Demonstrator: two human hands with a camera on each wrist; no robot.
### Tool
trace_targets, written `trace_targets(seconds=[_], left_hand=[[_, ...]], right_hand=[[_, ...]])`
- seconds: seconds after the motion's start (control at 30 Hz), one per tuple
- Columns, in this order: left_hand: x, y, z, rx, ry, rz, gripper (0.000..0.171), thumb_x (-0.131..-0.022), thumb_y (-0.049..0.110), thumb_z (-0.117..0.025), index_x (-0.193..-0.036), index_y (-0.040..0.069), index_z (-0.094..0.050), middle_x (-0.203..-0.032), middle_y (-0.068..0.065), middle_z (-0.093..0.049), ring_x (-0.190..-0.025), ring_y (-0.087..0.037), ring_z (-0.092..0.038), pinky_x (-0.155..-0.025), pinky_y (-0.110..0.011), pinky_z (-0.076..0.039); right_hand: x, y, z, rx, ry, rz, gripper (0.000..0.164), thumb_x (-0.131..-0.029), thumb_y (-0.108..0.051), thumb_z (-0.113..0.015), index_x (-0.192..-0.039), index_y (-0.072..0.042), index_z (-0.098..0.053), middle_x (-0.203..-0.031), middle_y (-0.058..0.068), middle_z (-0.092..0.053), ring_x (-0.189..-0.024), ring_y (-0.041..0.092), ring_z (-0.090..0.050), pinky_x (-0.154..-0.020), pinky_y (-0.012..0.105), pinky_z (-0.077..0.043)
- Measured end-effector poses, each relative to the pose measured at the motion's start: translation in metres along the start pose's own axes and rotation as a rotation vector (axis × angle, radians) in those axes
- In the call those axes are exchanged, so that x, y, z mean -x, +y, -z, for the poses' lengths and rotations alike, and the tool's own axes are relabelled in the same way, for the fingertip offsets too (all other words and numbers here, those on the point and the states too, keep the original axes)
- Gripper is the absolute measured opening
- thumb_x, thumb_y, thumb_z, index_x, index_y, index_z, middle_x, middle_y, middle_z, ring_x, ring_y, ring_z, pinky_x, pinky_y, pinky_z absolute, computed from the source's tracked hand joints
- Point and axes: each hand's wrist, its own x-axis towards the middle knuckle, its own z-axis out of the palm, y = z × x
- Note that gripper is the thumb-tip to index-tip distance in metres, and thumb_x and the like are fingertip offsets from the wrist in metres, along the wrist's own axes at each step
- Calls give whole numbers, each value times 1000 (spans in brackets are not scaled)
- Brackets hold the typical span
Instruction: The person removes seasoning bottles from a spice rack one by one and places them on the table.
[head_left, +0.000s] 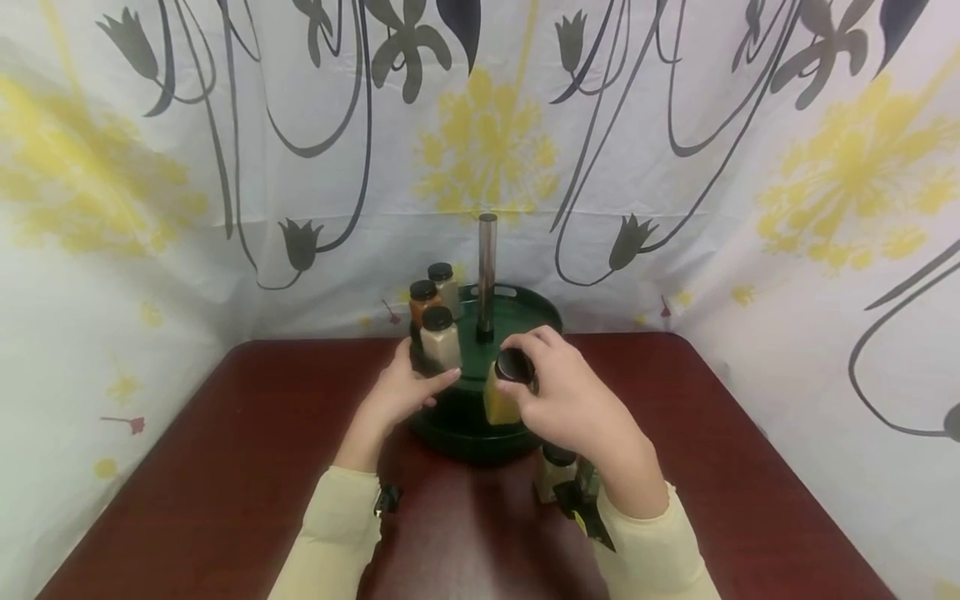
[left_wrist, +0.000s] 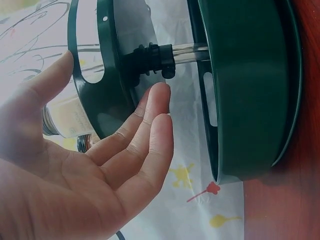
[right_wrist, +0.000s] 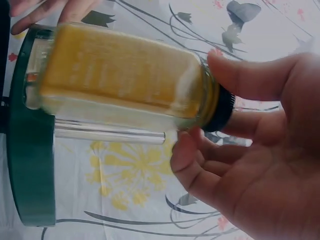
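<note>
jar of yellow contents (head_left: 499, 403), long axis slightly tilted, is pinched by its uppermost black lid (head_left: 514, 365) in your right hand (head_left: 562, 387) at the near side of the upper green tray (head_left: 527, 318), your left hand (head_left: 396, 390), spread and empty, farther from it at the tray's left.

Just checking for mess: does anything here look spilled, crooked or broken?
Nothing stands out. Three jars stand upright and capped on the tray, the yellow jar in the right hand is capped too, and no spill shows on the table. One jar by the right sleeve is too hidden to judge.
</note>
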Motion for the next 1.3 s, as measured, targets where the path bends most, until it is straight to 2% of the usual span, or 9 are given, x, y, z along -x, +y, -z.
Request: trace_targets(seconds=[0.07,0.27,0.5,0.77,0.9,1.0,1.07,1.2,1.3], left_hand=[[0,0,-1,9,-13,-7,105,-76,52,-75,-152,13,-14,-117,-18,-59,-77,-27,-67,-74,-40,-55],[2,1,-1,5,-10,12,106,-77,52,-75,-152,12,-13,-118,-18,-58,-75,-23,-66,-76,-40,-55],[1,4,3,-7,-14,10,107,-76,53,-75,-152,12,-13,-120,-18,-57,-74,-22,-66,-77,-40,-54],[2,4,3,7,-16,0,105,-77,51,-76,-151,11,-14,-121,-18,-56,-75,-23,-67,-77,-41,-55],[2,4,2,2,-7,0,105,-77,51,-76,-151,11,-14,-119,-18,-57,-74,-22,-66,-77,-41,-55],[2,4,2,1,0,5,106,-76,52,-76,-152,11,-14,-118,-18,-58,-72,-22,-66,-77,-40,-54],[2,3,2,-1,2,8,107,-76,52,-76,-152,11,-13,-118,-18,-57,-73,-22,-66,-77,-40,-54],[2,2,2,-6,3,10,107,-76,53,-76,-151,11,-13,-117,-18,-58,-73,-21,-66,-77,-40,-54],[1,2,2,-2,7,4,107,-75,53,-76,-151,11,-13,-115,-17,-58,-73,-21,-65,-75,-39,-54]], right_hand=[[1,1,-2,20,-53,-2,35,-89,-26,-69,-118,-9,-60,-111,2,-54,-93,15,-54,-77,32,-50],[6,6,-11,45,-201,-12,34,-89,-24,-68,-118,-8,-61,-105,-2,-55,-85,11,-51,-69,27,-48],[9,8,-20,96,-301,-13,35,-88,-24,-68,-118,-7,-61,-106,-3,-56,-88,10,-52,-77,29,-49],[8,11,-31,169,-452,37,27,-82,-13,-67,-108,-9,-65,-101,-1,-60,-90,14,-56,-75,31,-51],[6,15,-36,171,-540,10,15,-78,-5,-65,-91,-12,-66,-87,-1,-60,-72,13,-53,-59,29,-46],[6,18,-42,186,-549,-2,15,-75,-2,-63,-75,-16,-58,-72,-2,-53,-57,12,-42,-49,28,-37],[6,18,-45,214,-543,-2,18,-75,-2,-61,-68,-17,-54,-68,-2,-50,-55,12,-38,-47,28,-33],[6,18,-47,228,-568,-25,20,-76,-4,-62,-65,-17,-53,-64,-3,-47,-55,11,-36,-47,28,-32],[5,18,-48,226,-596,-41,21,-78,-9,-68,-65,-17,-54,-62,-4,-49,-55,10,-40,-47,28,-35]])
